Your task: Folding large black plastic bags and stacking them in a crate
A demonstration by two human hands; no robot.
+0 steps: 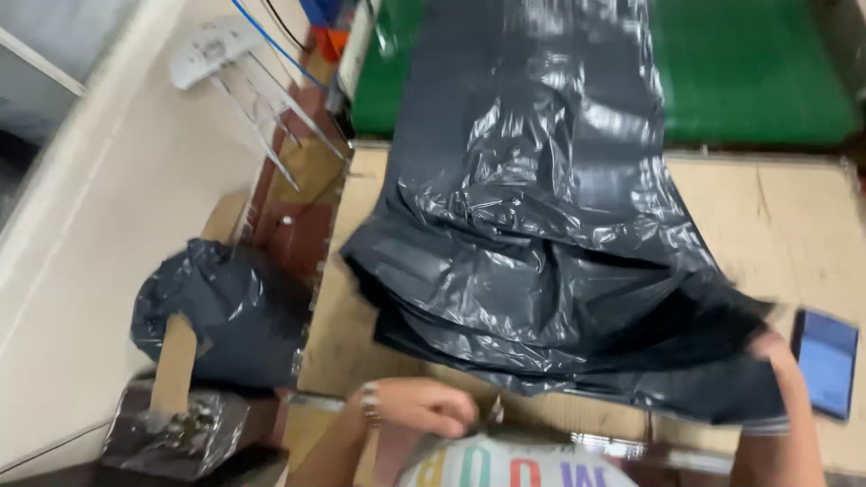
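Observation:
A large black plastic bag [532,225] lies stretched over a wooden tabletop [794,225], reaching from the near edge up to the far side. My right hand [774,353] grips the bag's near right corner and lifts it slightly. Closed into a loose fist, my left hand [433,406], with a bracelet on its wrist, sits at the near edge just below the bag's hem. Whether it pinches the hem is hard to tell.
A phone [825,361] with a blue screen lies on the table by my right hand. A green mat [758,72] covers the far part. On the left stands a bin lined with a black bag [221,311], with a cardboard strip [173,362] propped in it.

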